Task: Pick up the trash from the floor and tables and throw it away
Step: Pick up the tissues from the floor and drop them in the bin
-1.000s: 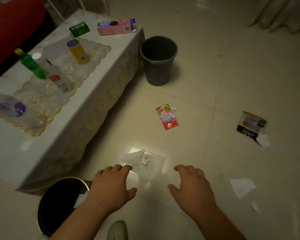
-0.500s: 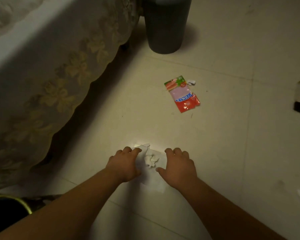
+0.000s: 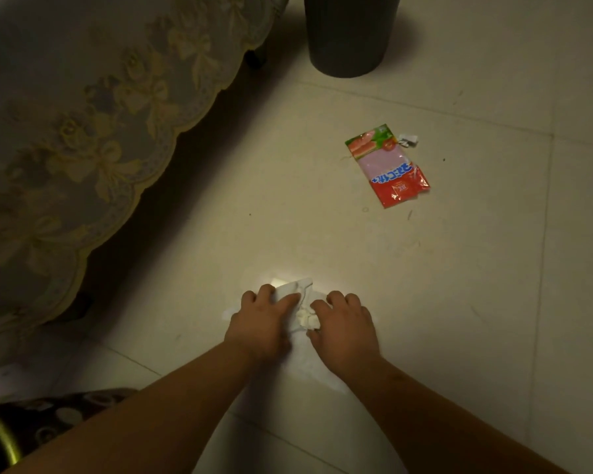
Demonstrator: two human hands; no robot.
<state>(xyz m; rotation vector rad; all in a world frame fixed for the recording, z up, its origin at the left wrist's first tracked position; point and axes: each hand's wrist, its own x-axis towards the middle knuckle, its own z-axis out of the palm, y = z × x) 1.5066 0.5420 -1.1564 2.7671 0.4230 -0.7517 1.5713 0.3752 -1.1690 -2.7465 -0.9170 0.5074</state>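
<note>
Gold-rimmed bin, only partly in frame at 8 o'clock beside the left forearm, looks like the short drop. At 6 o'clock both hands work the white tissue lying on the floor: left hand has its fingers curled over the far fold, right hand has its fingers curled in from 3 o'clock with the thumb on the crumpled lump, probably to bunch a thin sheet that won't peel off tile one-handed. Further out, the snack wrapper at 1 o'clock and the grey bin at 12 sit untouched; the lace tablecloth hangs at 10.
</note>
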